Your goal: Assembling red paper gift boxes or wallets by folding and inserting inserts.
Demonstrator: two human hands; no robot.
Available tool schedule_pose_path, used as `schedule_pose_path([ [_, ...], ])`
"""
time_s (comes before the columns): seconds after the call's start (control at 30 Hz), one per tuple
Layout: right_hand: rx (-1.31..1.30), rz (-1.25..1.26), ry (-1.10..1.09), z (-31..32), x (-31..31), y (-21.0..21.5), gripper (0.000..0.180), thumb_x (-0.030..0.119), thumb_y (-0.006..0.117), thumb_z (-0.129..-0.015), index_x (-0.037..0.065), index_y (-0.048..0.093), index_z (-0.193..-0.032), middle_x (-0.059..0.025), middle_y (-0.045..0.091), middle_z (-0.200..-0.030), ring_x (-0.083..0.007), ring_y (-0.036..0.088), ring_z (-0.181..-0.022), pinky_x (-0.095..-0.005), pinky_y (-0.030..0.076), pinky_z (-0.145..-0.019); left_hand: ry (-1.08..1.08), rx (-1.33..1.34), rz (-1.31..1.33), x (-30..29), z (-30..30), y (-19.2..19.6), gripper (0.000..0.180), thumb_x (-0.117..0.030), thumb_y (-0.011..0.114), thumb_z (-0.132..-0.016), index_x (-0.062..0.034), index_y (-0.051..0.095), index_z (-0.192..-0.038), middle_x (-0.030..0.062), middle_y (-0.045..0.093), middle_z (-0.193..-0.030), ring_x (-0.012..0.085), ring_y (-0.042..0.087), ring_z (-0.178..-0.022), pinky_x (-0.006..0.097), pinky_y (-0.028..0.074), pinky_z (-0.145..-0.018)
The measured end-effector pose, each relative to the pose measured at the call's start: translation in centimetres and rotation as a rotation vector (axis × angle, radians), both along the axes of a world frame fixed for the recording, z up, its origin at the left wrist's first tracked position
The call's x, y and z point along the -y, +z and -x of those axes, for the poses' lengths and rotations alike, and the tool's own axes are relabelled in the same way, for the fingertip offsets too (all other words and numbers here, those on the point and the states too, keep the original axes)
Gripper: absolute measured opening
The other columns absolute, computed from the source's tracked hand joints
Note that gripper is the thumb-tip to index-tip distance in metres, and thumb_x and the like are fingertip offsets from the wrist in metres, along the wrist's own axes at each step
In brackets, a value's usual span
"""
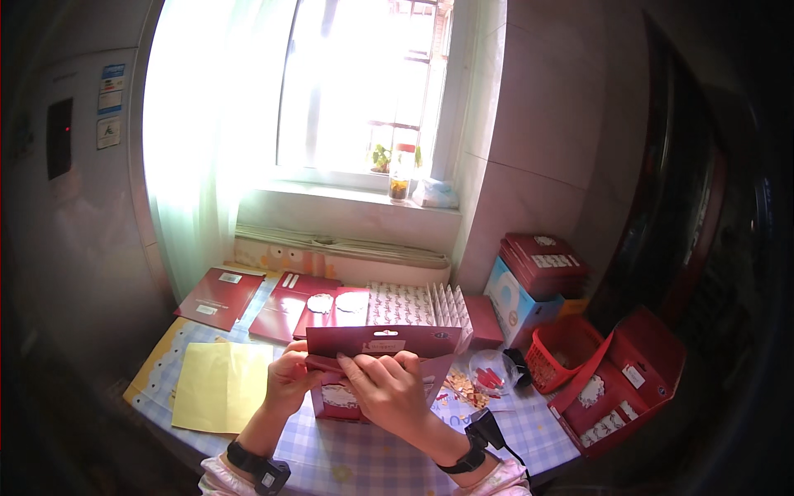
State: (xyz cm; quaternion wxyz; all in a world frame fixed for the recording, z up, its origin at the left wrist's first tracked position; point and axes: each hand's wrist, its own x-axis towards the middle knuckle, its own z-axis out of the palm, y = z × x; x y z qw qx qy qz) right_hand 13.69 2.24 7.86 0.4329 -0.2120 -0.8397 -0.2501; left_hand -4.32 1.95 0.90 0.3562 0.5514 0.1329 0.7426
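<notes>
A dark red cardboard box (380, 337) with a hang hole in its raised back flap stands over the near middle of the table. My left hand (287, 384) pinches the box at its left upper edge, fingers closed. Across the front of the box lies my right hand (389, 393), its fingers bent over the upper edge and its thumb pointing to the left hand. The two hands are close together, and the right one hides part of the box's printed front. Whether anything is inside the box cannot be seen.
A checked cloth covers the table (322, 463). Yellow paper (222, 387) lies left; flat red folders (222, 298) and patterned cards (401, 304) lie behind. To the right are small wooden pieces (466, 387), a clear bowl (494, 372), a red basket (562, 355) and another red box (616, 388).
</notes>
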Motion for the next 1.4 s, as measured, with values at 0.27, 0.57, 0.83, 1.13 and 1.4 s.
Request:
schedule_pose_path([
  [0.27, 0.025, 0.028, -0.005, -0.1, 0.2, -0.2, 0.027, 0.020, 0.065, -0.071, 0.012, 0.064, -0.097, 0.0054, 0.057, -0.085, -0.0098, 0.051, -0.069, -0.0296, 0.033, -0.072, -0.010, 0.067, 0.051, 1.0, -0.3, 0.3, 0.028, 0.004, 0.065, -0.074, -0.0033, 0.057, -0.100, 0.0120, 0.054, -0.105, 0.0187, 0.057, -0.092, 0.028, 0.049, -0.075],
  [0.57, 0.022, 0.031, 0.011, -0.2, 0.3, -0.2, 0.025, 0.019, 0.065, -0.072, 0.013, 0.065, -0.096, 0.0065, 0.057, -0.085, -0.0088, 0.051, -0.069, -0.0286, 0.033, -0.072, 0.486, -0.642, -0.238, 0.7, 1.4, 2.2, 0.031, -0.003, 0.069, -0.072, 0.0009, 0.058, -0.101, 0.0101, 0.056, -0.098, 0.0179, 0.060, -0.084, 0.026, 0.050, -0.068],
  [0.83, 0.014, 0.069, 0.052, -2.0, -0.1, 1.0, 0.032, 0.025, 0.067, -0.072, 0.013, 0.060, -0.101, 0.0051, 0.059, -0.087, -0.0095, 0.054, -0.072, -0.0283, 0.035, -0.071, 0.542, -0.639, -0.286, 0.8, 1.2, 2.9, 0.025, -0.003, 0.071, -0.070, 0.0007, 0.060, -0.092, 0.0106, 0.057, -0.094, 0.0153, 0.060, -0.076, 0.024, 0.049, -0.064],
  [1.13, 0.031, 0.114, 0.201, -6.5, -2.5, 1.0, 0.034, 0.022, 0.070, -0.068, 0.018, 0.061, -0.101, 0.0041, 0.057, -0.081, -0.0117, 0.055, -0.067, -0.0266, 0.038, -0.063, 0.632, -0.668, -0.216, 1.1, 0.9, 3.1, 0.028, -0.005, 0.074, -0.065, -0.0035, 0.061, -0.090, 0.0122, 0.051, -0.105, 0.0204, 0.058, -0.085, 0.029, 0.049, -0.065],
  [1.4, 0.044, 0.095, 0.189, -6.4, -2.9, 1.0, 0.039, 0.026, 0.068, -0.070, 0.022, 0.062, -0.108, 0.0076, 0.057, -0.076, -0.0099, 0.051, -0.063, -0.0251, 0.037, -0.062, 1.318, -1.117, -0.476, 3.7, -1.7, 6.0, 0.033, -0.036, 0.068, -0.071, -0.0176, 0.060, -0.098, 0.0052, 0.049, -0.114, 0.0244, 0.045, -0.108, 0.041, 0.029, -0.094],
])
